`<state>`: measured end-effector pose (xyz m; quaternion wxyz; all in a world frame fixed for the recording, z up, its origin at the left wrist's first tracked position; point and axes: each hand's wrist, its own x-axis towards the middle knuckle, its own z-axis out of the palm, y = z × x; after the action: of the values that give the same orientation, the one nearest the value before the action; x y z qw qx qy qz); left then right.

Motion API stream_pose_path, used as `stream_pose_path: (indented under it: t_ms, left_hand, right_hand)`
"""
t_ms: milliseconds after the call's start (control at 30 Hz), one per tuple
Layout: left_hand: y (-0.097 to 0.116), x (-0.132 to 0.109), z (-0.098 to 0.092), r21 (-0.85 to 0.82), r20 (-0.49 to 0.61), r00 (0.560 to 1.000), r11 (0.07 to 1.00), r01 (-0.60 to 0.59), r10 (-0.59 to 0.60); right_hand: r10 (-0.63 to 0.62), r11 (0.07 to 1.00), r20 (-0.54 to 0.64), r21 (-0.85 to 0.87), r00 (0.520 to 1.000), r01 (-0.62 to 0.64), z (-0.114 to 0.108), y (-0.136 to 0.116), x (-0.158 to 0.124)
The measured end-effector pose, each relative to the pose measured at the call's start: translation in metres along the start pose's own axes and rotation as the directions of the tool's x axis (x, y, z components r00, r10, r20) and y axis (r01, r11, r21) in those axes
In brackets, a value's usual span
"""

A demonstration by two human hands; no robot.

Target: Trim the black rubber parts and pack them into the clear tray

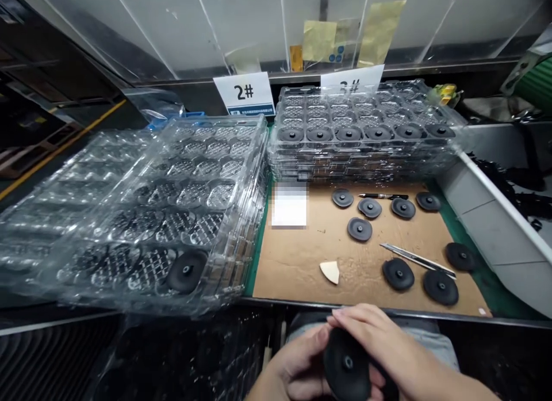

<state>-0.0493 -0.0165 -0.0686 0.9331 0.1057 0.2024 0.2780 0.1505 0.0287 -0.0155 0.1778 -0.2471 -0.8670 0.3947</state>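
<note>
**Both hands closed around a black disc**

The left hand (297,361) and right hand (390,346) sit just short of the workbench's front edge (371,312), and they have hold of a black disc (347,363) between them. Its face tilts up toward the head camera, with a small centre hole showing. The left hand is partly closed, curled around the disc's lower left side. The right hand comes in from the right, its fingers bent over the upper rim — a firm-looking hold, though neither thumb can be made out.

Straight ahead of the hands, a cardboard sheet (302,268) lies on a green mat (495,291). Eight more black discs (398,274) sit on or just beside the sheet, among them a utility knife (418,261), a black marker (383,196) and a cream-coloured wedge (330,271). A blurred white square (288,205) covers the sheet's far left corner.

Ahead and to the left of the hands, a transparent blister-tray stack (172,211) holds a black disc (187,270) in its nearest corner pocket — other dark discs show through the tray. Farther ahead, a second tray stack (362,142) stands near the signs marked 2# (244,93) and 3# (351,79).
</note>
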Motion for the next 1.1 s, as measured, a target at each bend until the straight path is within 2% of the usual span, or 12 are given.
stream_pose_path:
  t_ms: [100, 167, 233, 300, 367, 500, 667, 800, 867, 933, 1000, 1100]
  left_hand:
    - [-0.002, -0.021, -0.006, -0.185, -0.146, 0.980, 0.969, -0.164, 0.138]
    - [-0.001, -0.030, -0.008, -0.237, -0.301, 0.913, 0.905, -0.352, 0.276]
    - [0.002, -0.035, -0.008, -0.218, -0.439, 0.814, 0.833, -0.509, 0.382]
    - [0.005, -0.040, -0.007, -0.176, -0.506, 0.732, 0.777, -0.605, 0.455]
    - [0.007, -0.045, -0.004, -0.133, -0.516, 0.693, 0.752, -0.645, 0.503]
    - [0.010, -0.051, 0.003, -0.061, -0.493, 0.678, 0.755, -0.653, 0.546]
    - [0.013, -0.041, 0.010, 0.022, -0.483, 0.661, 0.763, -0.646, 0.574]
    - [0.014, -0.031, 0.019, 0.101, -0.480, 0.663, 0.787, -0.609, 0.575]
    - [0.015, -0.030, 0.023, 0.139, -0.502, 0.643, 0.788, -0.599, 0.578]
    - [0.015, -0.028, 0.029, 0.177, -0.514, 0.615, 0.775, -0.607, 0.598]
    - [0.015, -0.024, 0.035, 0.197, -0.475, 0.632, 0.774, -0.602, 0.613]
    - [0.012, -0.017, 0.041, 0.212, -0.413, 0.688, 0.798, -0.565, 0.597]
  right_hand:
    - [0.198, 0.980, 0.033, -0.011, 0.980, -0.197, 0.008, 0.015, 0.020]
    - [0.415, 0.902, -0.130, -0.069, 0.901, -0.425, 0.020, 0.039, 0.034]
    - [0.523, 0.822, -0.278, -0.087, 0.806, -0.563, 0.040, 0.063, 0.045]
    - [0.517, 0.823, -0.298, -0.086, 0.803, -0.562, 0.063, 0.077, 0.048]
    - [0.476, 0.857, -0.273, -0.068, 0.836, -0.510, 0.082, 0.080, 0.045]
    - [0.412, 0.904, -0.241, -0.014, 0.879, -0.428, 0.084, 0.067, 0.038]
    - [0.421, 0.903, -0.312, 0.060, 0.852, -0.425, 0.043, 0.016, 0.059]
    - [0.169, 0.982, -0.385, 0.143, 0.907, -0.122, 0.030, -0.036, 0.075]
    - [0.104, 0.984, -0.336, 0.169, 0.936, -0.049, 0.028, -0.051, 0.076]
    - [0.123, 0.978, -0.238, 0.197, 0.963, -0.076, 0.025, -0.055, 0.075]
    - [0.124, 0.982, -0.281, 0.175, 0.952, -0.076, 0.020, -0.053, 0.074]
    - [0.046, 0.994, -0.479, 0.110, 0.877, 0.007, 0.017, -0.048, 0.066]
